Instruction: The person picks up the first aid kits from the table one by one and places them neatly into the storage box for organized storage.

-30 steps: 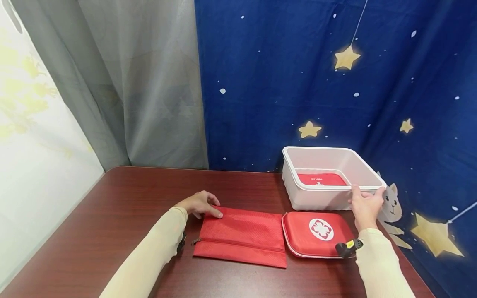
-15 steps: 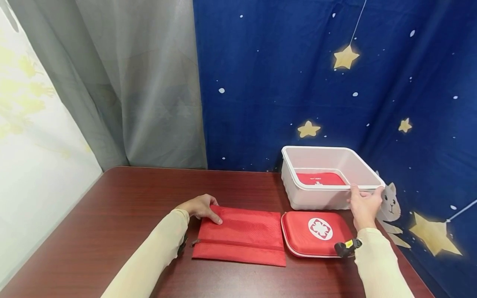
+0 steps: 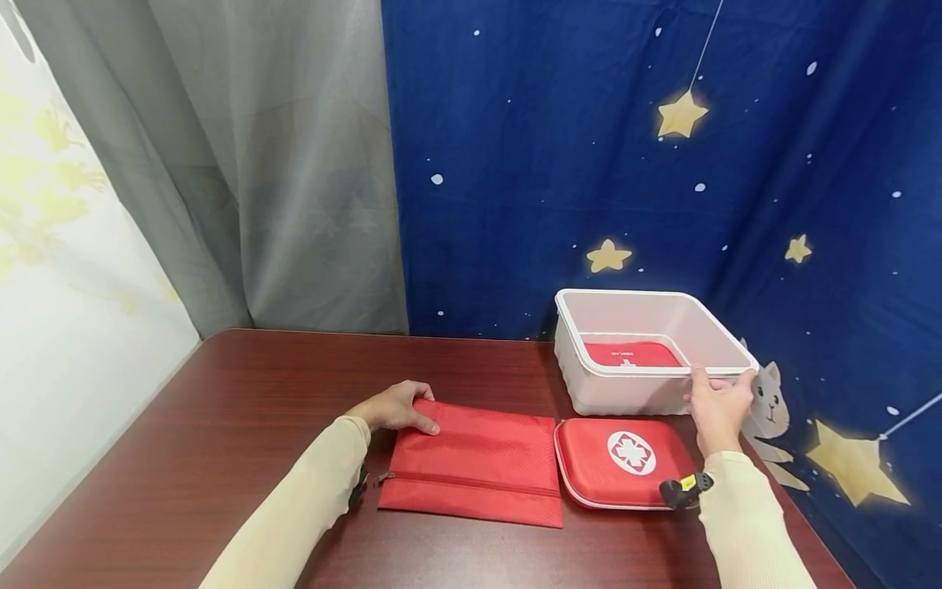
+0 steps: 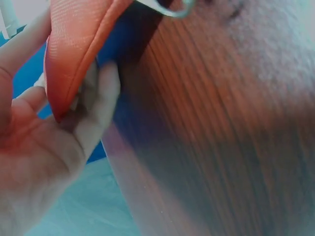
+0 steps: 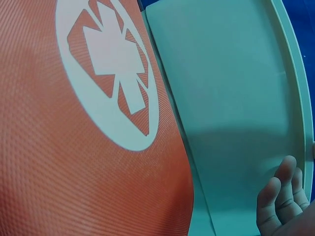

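My left hand (image 3: 396, 406) pinches the far left corner of a flat red zippered pouch (image 3: 478, 450), thumb on top and fingers beneath. In the left wrist view, that pouch corner (image 4: 81, 54) is raised between thumb and fingers, above the wood. The zip runs along the pouch's near part. My right hand (image 3: 721, 409) grips the near rim of a white plastic bin (image 3: 625, 393) by its right corner, with fingers (image 5: 268, 199) against the outer wall. Inside the bin lies a red item (image 3: 636, 354) with white print, partly hidden by the near wall.
A red hard-shell first-aid case (image 3: 611, 474) with a white round emblem lies in front of the bin, right beside the pouch. Everything rests on a dark wooden table (image 3: 294, 393). Grey and blue star-printed curtains (image 3: 500, 229) hang along the back edge.
My left hand has taken the pouch's far left corner deeper between thumb and fingers, and that corner has risen slightly. My right hand stays on the bin's rim.
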`<act>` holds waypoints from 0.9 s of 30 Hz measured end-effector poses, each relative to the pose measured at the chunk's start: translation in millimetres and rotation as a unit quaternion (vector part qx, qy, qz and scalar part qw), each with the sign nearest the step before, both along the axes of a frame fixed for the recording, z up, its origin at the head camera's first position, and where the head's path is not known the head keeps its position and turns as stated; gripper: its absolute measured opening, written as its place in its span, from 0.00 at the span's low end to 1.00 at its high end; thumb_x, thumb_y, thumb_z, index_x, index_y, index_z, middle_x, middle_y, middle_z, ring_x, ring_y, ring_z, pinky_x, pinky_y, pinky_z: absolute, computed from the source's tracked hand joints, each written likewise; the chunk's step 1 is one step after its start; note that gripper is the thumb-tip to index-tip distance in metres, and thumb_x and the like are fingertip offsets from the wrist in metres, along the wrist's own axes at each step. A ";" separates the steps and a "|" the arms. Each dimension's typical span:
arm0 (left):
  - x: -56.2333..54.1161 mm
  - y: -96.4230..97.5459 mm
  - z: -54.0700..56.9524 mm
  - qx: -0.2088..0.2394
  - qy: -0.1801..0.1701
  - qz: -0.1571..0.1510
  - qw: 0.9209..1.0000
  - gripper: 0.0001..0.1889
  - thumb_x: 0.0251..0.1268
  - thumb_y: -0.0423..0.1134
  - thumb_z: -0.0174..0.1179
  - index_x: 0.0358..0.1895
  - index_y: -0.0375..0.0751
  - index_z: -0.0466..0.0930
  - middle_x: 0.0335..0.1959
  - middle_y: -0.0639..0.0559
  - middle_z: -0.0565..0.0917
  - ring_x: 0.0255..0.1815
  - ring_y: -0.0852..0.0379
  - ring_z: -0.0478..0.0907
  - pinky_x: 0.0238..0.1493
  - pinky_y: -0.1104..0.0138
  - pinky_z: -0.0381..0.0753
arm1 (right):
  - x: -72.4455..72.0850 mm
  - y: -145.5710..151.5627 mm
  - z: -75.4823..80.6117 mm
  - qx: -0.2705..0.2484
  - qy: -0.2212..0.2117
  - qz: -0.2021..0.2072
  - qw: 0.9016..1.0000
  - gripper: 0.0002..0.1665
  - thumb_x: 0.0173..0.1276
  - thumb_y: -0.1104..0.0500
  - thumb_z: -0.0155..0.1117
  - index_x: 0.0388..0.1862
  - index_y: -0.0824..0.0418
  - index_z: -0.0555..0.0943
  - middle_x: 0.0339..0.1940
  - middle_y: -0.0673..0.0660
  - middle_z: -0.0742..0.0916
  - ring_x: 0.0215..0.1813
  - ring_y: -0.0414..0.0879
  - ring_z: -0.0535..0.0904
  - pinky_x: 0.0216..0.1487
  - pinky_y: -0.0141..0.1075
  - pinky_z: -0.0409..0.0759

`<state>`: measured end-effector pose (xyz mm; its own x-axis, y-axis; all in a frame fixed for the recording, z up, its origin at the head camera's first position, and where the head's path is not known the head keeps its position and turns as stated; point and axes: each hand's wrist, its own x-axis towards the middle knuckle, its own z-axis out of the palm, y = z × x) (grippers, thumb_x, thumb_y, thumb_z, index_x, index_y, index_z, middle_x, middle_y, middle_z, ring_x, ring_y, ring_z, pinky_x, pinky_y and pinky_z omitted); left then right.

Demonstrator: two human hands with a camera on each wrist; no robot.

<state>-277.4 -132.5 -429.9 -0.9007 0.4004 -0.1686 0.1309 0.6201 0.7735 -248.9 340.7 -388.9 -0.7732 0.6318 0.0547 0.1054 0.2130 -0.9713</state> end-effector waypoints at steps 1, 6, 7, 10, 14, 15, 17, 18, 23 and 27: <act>0.4 -0.4 0.2 0.008 -0.005 0.001 1.000 0.17 0.49 0.36 0.77 0.36 0.37 0.77 0.29 0.50 0.78 0.28 0.56 0.74 0.29 0.66 0.76 | -0.1 0.0 0.2 -0.002 -0.001 0.000 1.000 0.58 0.74 0.47 0.57 0.80 0.54 0.26 0.20 0.42 0.80 0.19 0.32 0.78 0.23 0.24 0.76; 2.2 -1.9 0.8 0.035 -0.018 0.008 0.999 0.16 0.52 0.35 0.76 0.37 0.39 0.77 0.31 0.49 0.77 0.23 0.55 0.73 0.18 0.64 0.76 | -0.6 0.4 0.4 -0.008 -0.002 0.001 1.000 0.58 0.74 0.47 0.57 0.80 0.53 0.26 0.21 0.43 0.80 0.19 0.32 0.78 0.23 0.24 0.76; 2.5 -2.2 1.0 0.040 -0.015 0.009 0.999 0.15 0.52 0.35 0.76 0.37 0.38 0.77 0.31 0.49 0.77 0.24 0.55 0.73 0.18 0.64 0.76 | -0.5 0.3 0.5 -0.008 -0.001 0.002 1.000 0.58 0.74 0.47 0.57 0.80 0.53 0.26 0.21 0.43 0.80 0.19 0.32 0.78 0.23 0.24 0.76; 2.6 -3.5 0.2 0.057 -0.009 0.007 0.998 0.13 0.54 0.33 0.74 0.37 0.38 0.78 0.32 0.49 0.77 0.25 0.55 0.73 0.18 0.64 0.76 | -0.2 0.1 0.0 -0.002 -0.002 0.001 1.000 0.57 0.74 0.47 0.57 0.80 0.54 0.26 0.20 0.42 0.80 0.19 0.32 0.78 0.23 0.24 0.76; 1.7 -5.8 -1.9 0.080 0.001 -0.007 0.997 0.10 0.57 0.32 0.71 0.39 0.36 0.80 0.32 0.49 0.78 0.26 0.56 0.74 0.19 0.65 0.75 | 0.2 -0.6 -0.3 0.004 -0.005 0.001 1.000 0.57 0.74 0.46 0.56 0.80 0.54 0.26 0.20 0.42 0.80 0.20 0.33 0.78 0.23 0.24 0.76; 1.3 -6.3 -2.4 0.085 0.004 -0.012 0.996 0.10 0.58 0.31 0.71 0.40 0.35 0.80 0.31 0.49 0.78 0.26 0.56 0.74 0.20 0.66 0.75 | 0.2 -0.6 -0.6 0.005 -0.005 0.001 1.000 0.57 0.75 0.46 0.56 0.80 0.55 0.26 0.20 0.42 0.80 0.20 0.33 0.78 0.23 0.24 0.75; 0.4 -7.3 -3.2 0.095 0.012 -0.022 0.995 0.10 0.59 0.31 0.70 0.40 0.34 0.80 0.30 0.50 0.78 0.26 0.57 0.73 0.22 0.67 0.74 | 0.4 -0.9 -0.5 0.005 -0.007 0.002 1.000 0.57 0.74 0.45 0.56 0.80 0.54 0.26 0.20 0.42 0.80 0.20 0.33 0.78 0.24 0.23 0.75; 0.0 -7.8 -3.6 0.100 0.014 -0.026 0.995 0.10 0.60 0.31 0.69 0.41 0.33 0.80 0.30 0.50 0.78 0.26 0.57 0.73 0.23 0.68 0.73 | 0.3 -0.8 -0.6 0.005 -0.007 0.002 1.000 0.57 0.74 0.45 0.56 0.80 0.54 0.26 0.20 0.42 0.80 0.20 0.33 0.78 0.24 0.23 0.75; -2.4 -10.5 -5.1 0.113 0.014 -0.034 0.993 0.09 0.64 0.32 0.66 0.44 0.34 0.80 0.35 0.49 0.78 0.26 0.58 0.73 0.22 0.68 0.72 | 0.1 -0.5 -0.8 0.005 -0.007 0.001 1.000 0.57 0.74 0.46 0.56 0.80 0.54 0.26 0.20 0.42 0.80 0.20 0.33 0.78 0.23 0.24 0.75; -3.5 -12.4 -5.4 0.120 0.004 -0.034 0.992 0.08 0.67 0.32 0.64 0.46 0.34 0.81 0.37 0.47 0.78 0.26 0.57 0.72 0.21 0.67 0.72 | 0.1 -0.8 -0.9 0.008 -0.001 0.002 1.000 0.57 0.75 0.46 0.56 0.80 0.55 0.26 0.18 0.41 0.80 0.19 0.34 0.78 0.23 0.24 0.75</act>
